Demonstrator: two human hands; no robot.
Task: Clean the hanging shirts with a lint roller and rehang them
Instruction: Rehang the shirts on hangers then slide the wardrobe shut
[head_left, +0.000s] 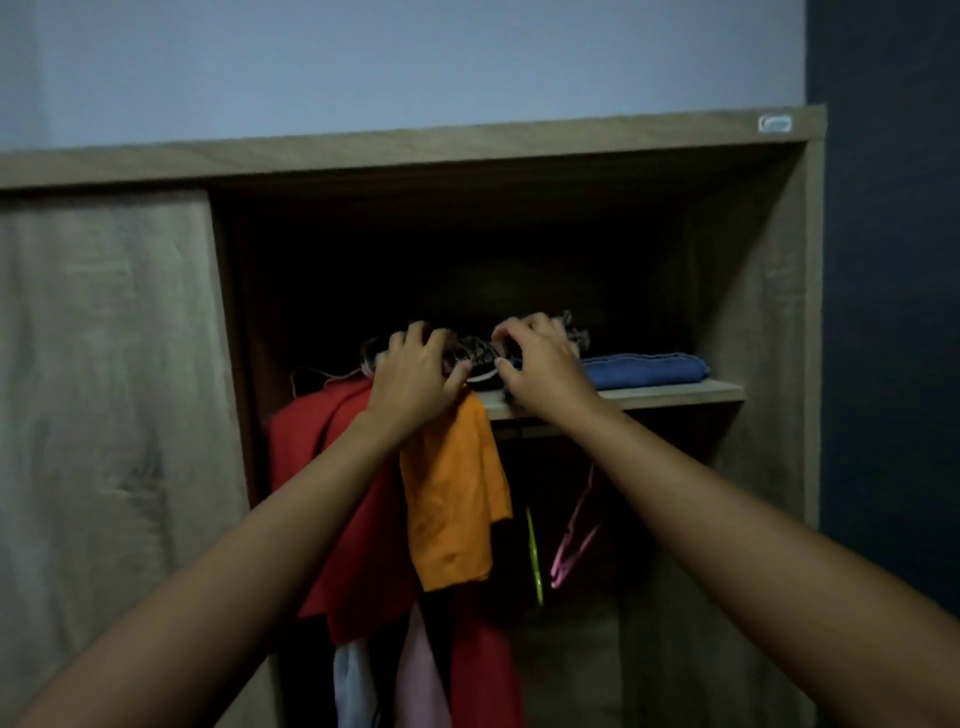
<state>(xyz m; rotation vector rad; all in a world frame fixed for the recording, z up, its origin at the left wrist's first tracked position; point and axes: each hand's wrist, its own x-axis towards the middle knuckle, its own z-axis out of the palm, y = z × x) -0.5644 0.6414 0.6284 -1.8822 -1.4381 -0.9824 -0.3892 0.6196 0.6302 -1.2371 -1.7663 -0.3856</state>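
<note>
Both my arms reach up into an open wooden wardrobe. My left hand (415, 371) and my right hand (535, 364) grip a dark patterned garment (475, 353) lying on the shelf (670, 393), fingers curled over its top. Just below my left hand hang an orange shirt (452, 499) and a red shirt (332, 467). A pale blue garment (350, 686) and a pink one (421, 675) hang lower down. No lint roller shows in the view.
A folded blue cloth (644, 370) lies on the shelf right of my hands. Empty hangers, a green one (534, 556) and a pink one (574, 540), dangle below the shelf. The wardrobe's sliding door (114, 415) covers the left half.
</note>
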